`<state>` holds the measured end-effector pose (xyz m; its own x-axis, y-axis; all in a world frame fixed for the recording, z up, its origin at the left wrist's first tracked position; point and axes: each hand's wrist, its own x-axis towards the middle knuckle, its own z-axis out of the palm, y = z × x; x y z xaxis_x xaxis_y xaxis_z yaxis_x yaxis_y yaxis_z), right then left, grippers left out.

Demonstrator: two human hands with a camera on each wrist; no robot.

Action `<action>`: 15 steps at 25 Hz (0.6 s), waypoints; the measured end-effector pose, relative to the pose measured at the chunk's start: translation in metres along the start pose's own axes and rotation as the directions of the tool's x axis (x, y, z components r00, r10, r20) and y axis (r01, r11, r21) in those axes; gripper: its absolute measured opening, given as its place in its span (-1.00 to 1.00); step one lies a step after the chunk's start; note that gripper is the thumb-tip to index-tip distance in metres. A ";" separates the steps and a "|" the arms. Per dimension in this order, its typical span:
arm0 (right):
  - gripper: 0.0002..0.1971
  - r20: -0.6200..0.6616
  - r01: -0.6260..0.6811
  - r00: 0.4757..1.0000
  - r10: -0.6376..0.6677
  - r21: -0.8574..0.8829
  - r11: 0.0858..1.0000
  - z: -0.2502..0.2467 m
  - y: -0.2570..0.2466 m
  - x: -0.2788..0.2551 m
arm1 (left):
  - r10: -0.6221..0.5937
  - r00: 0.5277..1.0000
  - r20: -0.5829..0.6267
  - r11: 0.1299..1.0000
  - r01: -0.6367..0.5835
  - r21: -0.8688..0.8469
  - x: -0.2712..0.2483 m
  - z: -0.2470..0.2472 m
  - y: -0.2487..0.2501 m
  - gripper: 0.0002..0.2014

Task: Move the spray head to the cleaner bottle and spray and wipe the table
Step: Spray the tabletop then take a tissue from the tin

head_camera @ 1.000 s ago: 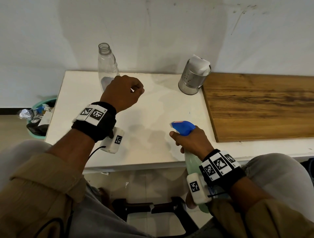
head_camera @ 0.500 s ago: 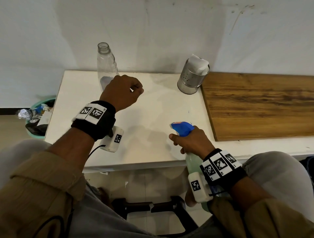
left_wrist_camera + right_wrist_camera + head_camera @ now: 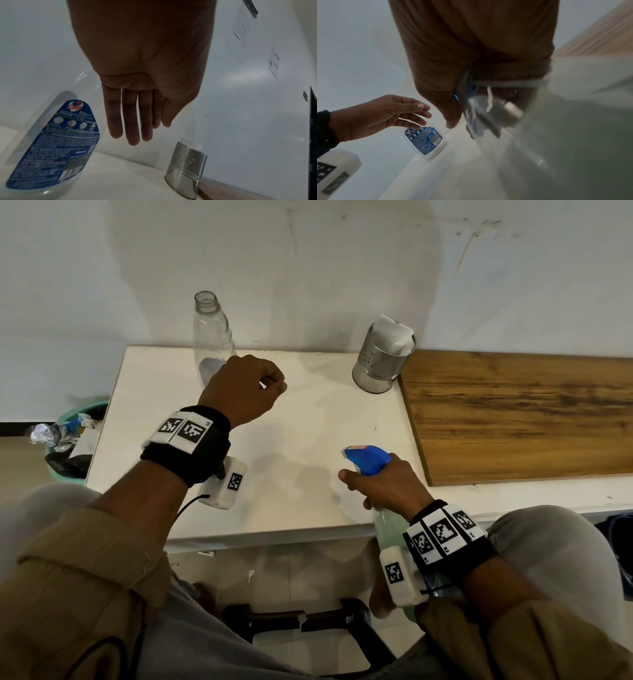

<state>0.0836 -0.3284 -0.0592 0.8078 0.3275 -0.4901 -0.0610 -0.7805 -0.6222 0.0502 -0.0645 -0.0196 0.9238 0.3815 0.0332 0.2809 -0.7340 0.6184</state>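
At the lower right of the head view the right hand (image 3: 387, 491) grips the neck of a pale green plastic bottle (image 3: 388, 529) carrying the blue spray head (image 3: 366, 460), held off the near edge of the white table (image 3: 308, 440). The left hand (image 3: 245, 390) hangs empty with relaxed fingers in front of the clear, uncapped cleaner bottle (image 3: 210, 337) at upper left. Risks as I judge them: unscrewing one-handed could spill the green liquid, and a careless reach could topple the light open bottle.
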 end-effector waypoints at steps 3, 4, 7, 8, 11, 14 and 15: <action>-0.48 0.038 0.007 0.999 -0.007 -0.006 1.000 0.000 -0.004 -0.002 | -0.014 1.000 0.026 1.000 0.014 -0.015 0.001 0.001 -0.002 -0.83; -0.49 0.036 0.011 0.999 -0.011 -0.006 1.000 -0.002 -0.006 -0.004 | -0.021 0.999 0.033 0.999 0.022 -0.025 0.001 0.001 -0.003 -0.83; -0.54 -0.001 0.081 0.997 -0.081 0.102 0.992 -0.022 -0.025 -0.010 | -0.029 0.999 0.040 0.999 0.031 -0.044 0.001 0.000 -0.003 -0.82; -0.55 -0.022 0.134 0.991 -0.132 0.159 0.978 -0.033 -0.034 -0.014 | -0.024 0.999 0.044 0.999 0.026 -0.047 0.000 0.000 -0.002 -0.81; -0.55 -0.140 0.332 0.942 -0.304 0.272 0.903 -0.061 -0.069 -0.013 | -0.023 0.998 0.054 0.999 0.025 -0.032 -0.001 0.001 -0.002 -0.80; -0.54 -0.289 0.494 0.865 -0.411 0.342 0.799 -0.071 -0.104 0.009 | -0.016 0.998 0.068 1.000 0.017 -0.001 -0.003 0.000 -0.005 -0.77; -0.57 -0.332 0.524 0.845 -0.419 0.360 0.772 -0.071 -0.116 0.020 | -0.017 0.997 0.077 1.000 0.017 0.000 -0.003 -0.001 -0.006 -0.76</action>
<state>0.1485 -0.2693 0.0469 0.9029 0.4271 0.0492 0.1651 -0.2388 -0.9569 0.0455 -0.0605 -0.0227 0.9363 0.3493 -0.0374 0.2962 -0.7277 0.6186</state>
